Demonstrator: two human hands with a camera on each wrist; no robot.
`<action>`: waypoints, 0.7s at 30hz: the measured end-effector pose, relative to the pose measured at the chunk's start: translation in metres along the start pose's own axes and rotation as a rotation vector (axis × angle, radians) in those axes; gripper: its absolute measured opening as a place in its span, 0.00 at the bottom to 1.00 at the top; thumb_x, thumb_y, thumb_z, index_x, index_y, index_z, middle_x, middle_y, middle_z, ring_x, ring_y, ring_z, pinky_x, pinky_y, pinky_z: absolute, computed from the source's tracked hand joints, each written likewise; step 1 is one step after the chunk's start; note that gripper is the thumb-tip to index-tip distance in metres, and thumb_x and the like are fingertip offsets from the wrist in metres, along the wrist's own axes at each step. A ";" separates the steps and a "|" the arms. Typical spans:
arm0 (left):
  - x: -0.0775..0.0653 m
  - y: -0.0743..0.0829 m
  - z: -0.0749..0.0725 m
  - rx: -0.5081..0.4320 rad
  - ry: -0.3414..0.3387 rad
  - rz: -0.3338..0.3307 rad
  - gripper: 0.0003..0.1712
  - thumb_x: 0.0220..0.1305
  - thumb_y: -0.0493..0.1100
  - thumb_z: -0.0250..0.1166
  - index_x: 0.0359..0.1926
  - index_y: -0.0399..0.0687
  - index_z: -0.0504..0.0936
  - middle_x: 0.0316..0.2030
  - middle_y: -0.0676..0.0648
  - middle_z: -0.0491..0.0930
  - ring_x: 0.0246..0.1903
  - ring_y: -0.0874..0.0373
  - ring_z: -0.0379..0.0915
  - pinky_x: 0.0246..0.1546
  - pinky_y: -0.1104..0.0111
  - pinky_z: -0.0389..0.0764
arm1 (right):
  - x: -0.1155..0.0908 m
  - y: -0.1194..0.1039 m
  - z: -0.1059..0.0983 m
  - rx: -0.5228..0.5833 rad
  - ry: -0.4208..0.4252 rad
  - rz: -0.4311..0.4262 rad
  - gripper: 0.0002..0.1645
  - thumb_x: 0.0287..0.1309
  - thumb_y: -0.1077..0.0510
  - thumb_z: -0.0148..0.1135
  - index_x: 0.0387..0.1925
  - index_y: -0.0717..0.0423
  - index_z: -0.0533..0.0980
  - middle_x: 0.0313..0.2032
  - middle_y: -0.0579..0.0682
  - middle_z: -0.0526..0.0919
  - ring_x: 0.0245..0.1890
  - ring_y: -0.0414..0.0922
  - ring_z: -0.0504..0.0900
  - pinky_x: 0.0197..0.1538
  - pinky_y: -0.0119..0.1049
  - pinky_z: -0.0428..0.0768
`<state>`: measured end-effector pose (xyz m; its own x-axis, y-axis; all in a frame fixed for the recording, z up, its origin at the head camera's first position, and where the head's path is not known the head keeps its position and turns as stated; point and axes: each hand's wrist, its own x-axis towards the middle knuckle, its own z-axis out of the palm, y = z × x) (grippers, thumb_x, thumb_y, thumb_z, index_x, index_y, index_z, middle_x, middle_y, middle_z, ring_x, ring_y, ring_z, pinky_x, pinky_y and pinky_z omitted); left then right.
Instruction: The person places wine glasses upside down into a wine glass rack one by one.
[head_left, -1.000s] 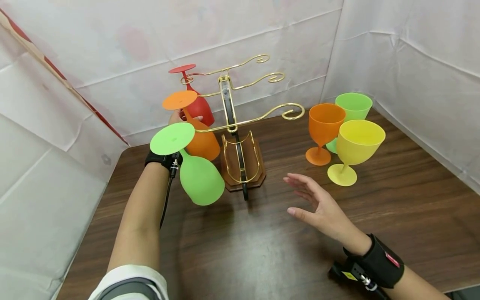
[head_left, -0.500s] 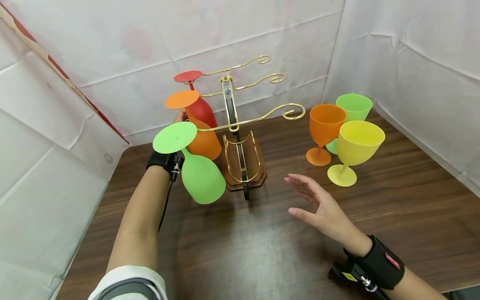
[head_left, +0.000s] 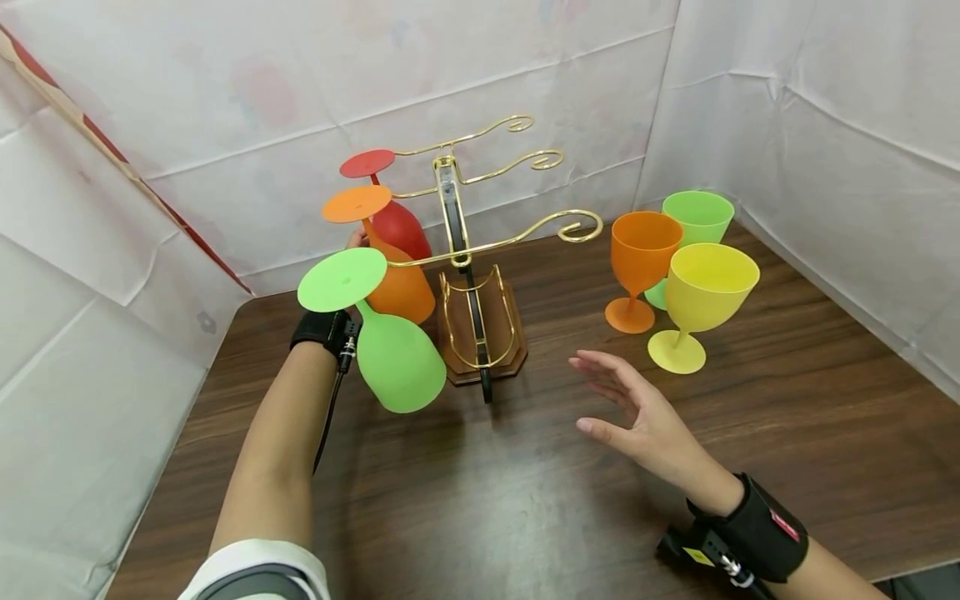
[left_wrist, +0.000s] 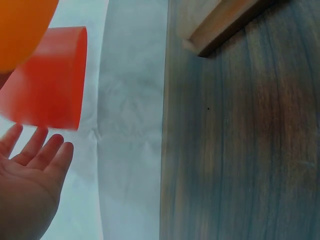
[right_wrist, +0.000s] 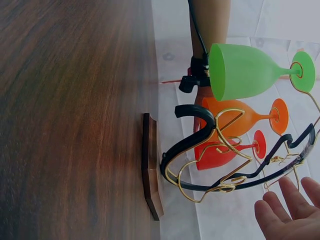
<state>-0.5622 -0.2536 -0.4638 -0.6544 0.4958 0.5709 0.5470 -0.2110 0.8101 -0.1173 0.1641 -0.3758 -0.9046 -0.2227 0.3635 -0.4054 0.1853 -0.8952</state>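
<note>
A red plastic goblet (head_left: 401,229) hangs upside down by its foot from the rack's farthest left hook, its bowl tilted. My left hand (left_wrist: 32,185) is just beside that bowl, fingers extended; in the head view the orange and green goblets mostly hide it. An orange goblet (head_left: 401,287) and a light green goblet (head_left: 401,362) hang from the nearer left hooks of the gold wire rack (head_left: 456,212). Over the table, right of the rack, my right hand (head_left: 648,417) holds nothing, its fingers relaxed and thumb apart.
An orange goblet (head_left: 643,250), a green goblet (head_left: 699,212) and a yellow goblet (head_left: 708,292) stand upright on the brown wooden table (head_left: 810,417) at the right. Curled hooks (head_left: 581,229) stick out on the rack's right side. White cloth walls (head_left: 300,75) border the table.
The red goblet's foot has come down onto its hook. My left fingers, earlier around its bowl, have let go and drawn back. My right hand stays still.
</note>
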 end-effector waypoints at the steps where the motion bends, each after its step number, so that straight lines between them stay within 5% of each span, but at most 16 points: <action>1: -0.005 0.033 0.023 0.014 -0.012 -0.001 0.68 0.36 0.62 0.78 0.71 0.40 0.49 0.65 0.35 0.59 0.61 0.47 0.60 0.59 0.62 0.68 | 0.000 0.000 0.000 0.002 0.000 -0.005 0.38 0.54 0.69 0.63 0.66 0.59 0.60 0.63 0.55 0.68 0.63 0.38 0.66 0.61 0.26 0.67; 4: -0.012 0.106 0.074 0.115 0.110 -0.152 0.49 0.56 0.61 0.66 0.71 0.47 0.54 0.65 0.42 0.61 0.62 0.53 0.59 0.60 0.67 0.67 | 0.002 0.000 -0.002 0.001 0.007 -0.026 0.39 0.53 0.70 0.63 0.66 0.60 0.60 0.62 0.56 0.68 0.62 0.38 0.66 0.61 0.26 0.67; 7: -0.014 0.149 0.095 0.201 0.164 -0.395 0.37 0.66 0.50 0.59 0.71 0.55 0.53 0.67 0.46 0.56 0.65 0.54 0.54 0.64 0.66 0.62 | 0.003 -0.001 -0.004 -0.002 0.011 -0.039 0.39 0.53 0.71 0.64 0.66 0.58 0.61 0.62 0.56 0.69 0.62 0.38 0.66 0.61 0.26 0.67; 10: -0.016 0.166 0.101 0.276 0.193 -0.483 0.36 0.70 0.44 0.54 0.72 0.49 0.47 0.68 0.40 0.53 0.67 0.48 0.50 0.66 0.58 0.58 | 0.005 0.000 -0.005 -0.006 0.006 -0.034 0.39 0.53 0.71 0.63 0.66 0.56 0.61 0.62 0.55 0.69 0.62 0.38 0.66 0.60 0.25 0.67; 11: -0.017 0.161 0.097 0.221 0.222 -0.453 0.34 0.69 0.44 0.55 0.71 0.50 0.51 0.67 0.41 0.57 0.66 0.50 0.54 0.65 0.61 0.60 | 0.005 0.000 -0.005 -0.006 0.004 -0.031 0.39 0.53 0.71 0.63 0.66 0.57 0.61 0.62 0.54 0.69 0.62 0.38 0.66 0.60 0.25 0.67; 15: -0.026 0.168 0.094 0.276 0.238 -0.478 0.35 0.70 0.48 0.53 0.71 0.48 0.48 0.69 0.43 0.53 0.68 0.53 0.48 0.66 0.60 0.57 | 0.006 0.002 -0.006 -0.001 -0.001 -0.030 0.39 0.53 0.71 0.63 0.66 0.59 0.61 0.62 0.56 0.68 0.62 0.38 0.67 0.60 0.24 0.67; 18: -0.033 0.195 0.100 0.346 0.214 -0.528 0.41 0.69 0.47 0.55 0.73 0.45 0.42 0.71 0.41 0.44 0.70 0.50 0.41 0.67 0.56 0.54 | 0.007 0.003 -0.007 0.004 -0.002 -0.047 0.39 0.52 0.72 0.63 0.65 0.60 0.61 0.61 0.57 0.68 0.62 0.39 0.67 0.60 0.25 0.67; 21: -0.039 0.213 0.102 0.324 0.233 -0.535 0.45 0.66 0.44 0.59 0.73 0.41 0.42 0.71 0.39 0.46 0.69 0.47 0.45 0.63 0.59 0.59 | 0.009 0.003 -0.008 0.010 -0.003 -0.066 0.39 0.52 0.73 0.63 0.65 0.61 0.60 0.61 0.58 0.68 0.62 0.40 0.67 0.60 0.25 0.68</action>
<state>-0.3673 -0.2317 -0.3271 -0.9549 0.2595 0.1444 0.2209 0.2954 0.9295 -0.1277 0.1706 -0.3727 -0.8754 -0.2371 0.4212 -0.4630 0.1609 -0.8716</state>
